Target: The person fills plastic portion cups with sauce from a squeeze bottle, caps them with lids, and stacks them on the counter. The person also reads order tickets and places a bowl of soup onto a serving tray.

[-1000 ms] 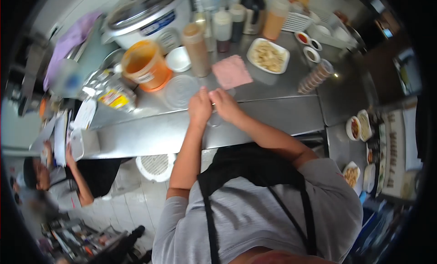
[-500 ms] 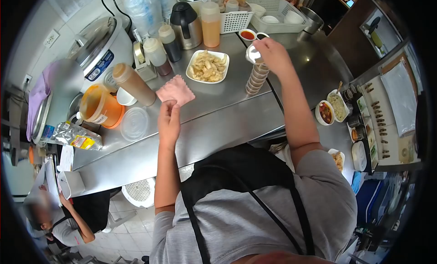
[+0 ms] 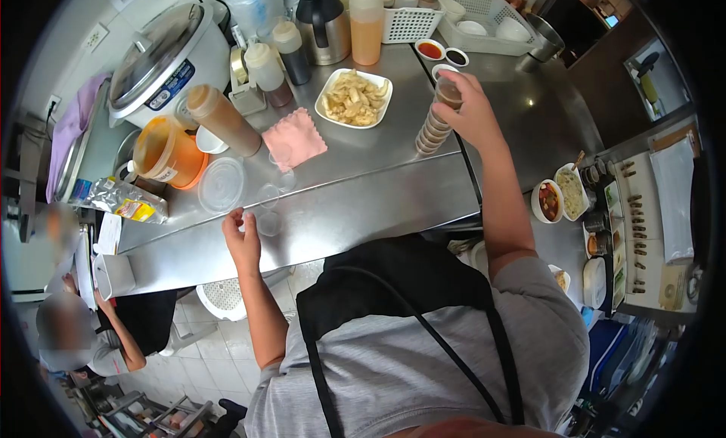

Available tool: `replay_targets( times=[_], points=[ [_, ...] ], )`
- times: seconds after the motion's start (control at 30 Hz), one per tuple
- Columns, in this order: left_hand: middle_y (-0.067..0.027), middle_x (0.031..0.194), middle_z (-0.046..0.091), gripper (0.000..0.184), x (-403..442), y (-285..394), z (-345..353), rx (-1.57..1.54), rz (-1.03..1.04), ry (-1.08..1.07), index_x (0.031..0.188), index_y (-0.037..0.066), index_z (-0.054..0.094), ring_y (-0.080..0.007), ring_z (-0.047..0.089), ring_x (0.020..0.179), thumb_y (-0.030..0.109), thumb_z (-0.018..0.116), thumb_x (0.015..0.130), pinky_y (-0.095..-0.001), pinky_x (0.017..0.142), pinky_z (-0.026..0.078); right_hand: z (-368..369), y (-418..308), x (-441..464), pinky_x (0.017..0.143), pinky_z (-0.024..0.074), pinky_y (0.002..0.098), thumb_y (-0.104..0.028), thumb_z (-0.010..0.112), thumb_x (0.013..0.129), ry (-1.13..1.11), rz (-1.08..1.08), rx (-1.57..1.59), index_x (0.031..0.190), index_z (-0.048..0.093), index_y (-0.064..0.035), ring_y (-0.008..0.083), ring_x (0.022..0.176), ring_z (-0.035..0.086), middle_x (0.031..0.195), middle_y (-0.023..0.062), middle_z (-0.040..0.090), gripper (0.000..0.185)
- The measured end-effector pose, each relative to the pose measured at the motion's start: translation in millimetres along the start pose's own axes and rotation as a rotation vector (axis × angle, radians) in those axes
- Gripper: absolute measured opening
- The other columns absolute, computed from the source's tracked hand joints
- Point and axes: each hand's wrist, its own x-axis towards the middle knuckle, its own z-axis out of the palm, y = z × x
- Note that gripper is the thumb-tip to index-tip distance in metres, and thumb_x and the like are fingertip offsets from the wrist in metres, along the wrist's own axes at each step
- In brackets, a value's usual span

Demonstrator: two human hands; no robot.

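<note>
My right hand [image 3: 475,113] is closed around a small clear cup [image 3: 448,92] at the top of a leaning stack of small lidded cups [image 3: 432,132] with brown contents. My left hand [image 3: 243,240] hovers at the counter's front edge, fingers curled loosely, thumb apart, with nothing visible in it. Close by lie several thin clear round lids [image 3: 268,223], some beside a pink scalloped cloth [image 3: 296,139]. A larger clear lid [image 3: 222,185] rests left of them. Behind the cloth stands a square white bowl [image 3: 384,113] of pale yellow cut pieces.
Dishes of red sauce [image 3: 429,50] and dark sauce [image 3: 457,57] sit behind the stack. Squeeze bottles [image 3: 224,119], a steel jug [image 3: 324,30] and an orange tub [image 3: 162,152] line the back and left. A co-worker [image 3: 121,340] is at lower left.
My left hand has let go of the pink cloth and drawn back toward me, leaving clear lids in view. My right hand has come down around the top of the cup stack. The view has shifted slightly.
</note>
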Motion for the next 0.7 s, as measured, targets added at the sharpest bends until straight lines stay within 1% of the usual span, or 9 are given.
replay_targets(
  times=[0.07,0.27,0.33,0.4,0.47,0.5,0.6,0.63,0.7],
  points=[
    [-0.0105,0.092,0.048,0.027,-8.1,-9.9,-6.1,-0.007,-0.071,-0.019,0.097,-0.002,0.051,-0.0165,0.046,0.079,0.017,0.056,0.078,-0.0283,0.073,0.039,0.1,9.3,-0.9,0.082,0.0419,0.0298,-0.009,0.066,0.065,-0.010,0.077,0.050,0.110,0.050,-0.0077,0.0227,0.095,0.051,0.107,0.0107,0.046,0.048],
    [-0.0126,0.097,0.048,0.038,-15.2,-23.4,-8.2,0.025,-0.080,-0.068,0.105,0.000,0.048,-0.0200,0.047,0.081,0.016,0.060,0.073,-0.0296,0.073,0.039,5.0,17.8,-7.1,0.081,0.0419,0.0292,-0.009,0.065,0.066,0.070,-0.044,-0.030,0.108,0.053,-0.0092,0.0222,0.094,0.051,0.104,0.0095,0.049,0.043],
    [-0.0160,0.103,0.046,0.053,-16.6,-29.6,-1.3,0.048,0.142,-0.093,0.112,0.002,0.044,-0.0259,0.046,0.088,0.017,0.066,0.067,-0.0328,0.077,0.039,8.5,21.1,-9.7,0.081,0.0413,0.0295,-0.010,0.067,0.065,0.107,-0.049,-0.099,0.107,0.054,-0.0089,0.0223,0.096,0.050,0.104,0.0096,0.049,0.044],
    [-0.0188,0.108,0.043,0.064,-18.9,-7.0,-1.6,0.118,0.048,-0.259,0.116,0.003,0.041,-0.0311,0.044,0.094,0.018,0.070,0.061,-0.0363,0.082,0.037,8.1,23.4,-10.3,0.082,0.0405,0.0312,-0.012,0.068,0.064,0.078,-0.036,-0.063,0.111,0.052,-0.0104,0.0236,0.096,0.049,0.105,0.0113,0.048,0.049],
    [-0.0194,0.109,0.043,0.069,-22.0,-3.9,3.5,0.261,0.237,-0.227,0.117,0.004,0.039,-0.0335,0.043,0.096,0.019,0.072,0.058,-0.0392,0.083,0.037,2.8,4.2,-7.9,0.083,0.0400,0.0330,-0.015,0.069,0.063,0.184,-0.137,-0.277,0.112,0.050,-0.0093,0.0243,0.097,0.049,0.107,0.0124,0.047,0.053],
    [-0.0194,0.106,0.044,0.065,-22.7,-0.8,4.8,0.281,0.211,-0.234,0.115,0.004,0.042,-0.0339,0.044,0.095,0.018,0.071,0.059,-0.0396,0.082,0.037,0.2,-6.9,-6.8,0.083,0.0398,0.0338,-0.016,0.070,0.063,0.239,-0.189,-0.387,0.112,0.049,-0.0088,0.0246,0.097,0.049,0.109,0.0130,0.046,0.054],
    [-0.0196,0.102,0.046,0.057,-17.5,-10.4,5.7,0.279,0.128,-0.291,0.112,0.003,0.044,-0.0332,0.043,0.095,0.014,0.069,0.061,-0.0390,0.082,0.037,13.9,-48.3,-0.1,0.085,0.0381,0.0353,-0.019,0.071,0.061,0.462,-0.318,-0.215,0.113,0.047,-0.0058,0.0248,0.099,0.047,0.111,0.0143,0.045,0.059],
    [-0.0147,0.094,0.051,0.049,-14.5,-11.4,2.7,0.284,0.163,-0.261,0.108,0.003,0.047,-0.0285,0.049,0.087,0.014,0.067,0.065,-0.0346,0.077,0.041,26.9,-61.3,5.6,0.085,0.0371,0.0337,-0.018,0.071,0.060,0.435,-0.392,-0.156,0.110,0.047,-0.0030,0.0234,0.100,0.046,0.111,0.0135,0.045,0.057],
    [-0.0109,0.088,0.052,0.047,-7.5,-16.5,-6.4,-0.061,-0.083,-0.287,0.109,0.004,0.046,-0.0234,0.051,0.078,0.014,0.066,0.068,-0.0313,0.070,0.042,77.0,-76.7,12.6,0.082,0.0375,0.0313,-0.016,0.070,0.059,0.179,-0.318,0.182,0.110,0.046,-0.0005,0.0214,0.100,0.045,0.109,0.0124,0.046,0.058]
  ],
)
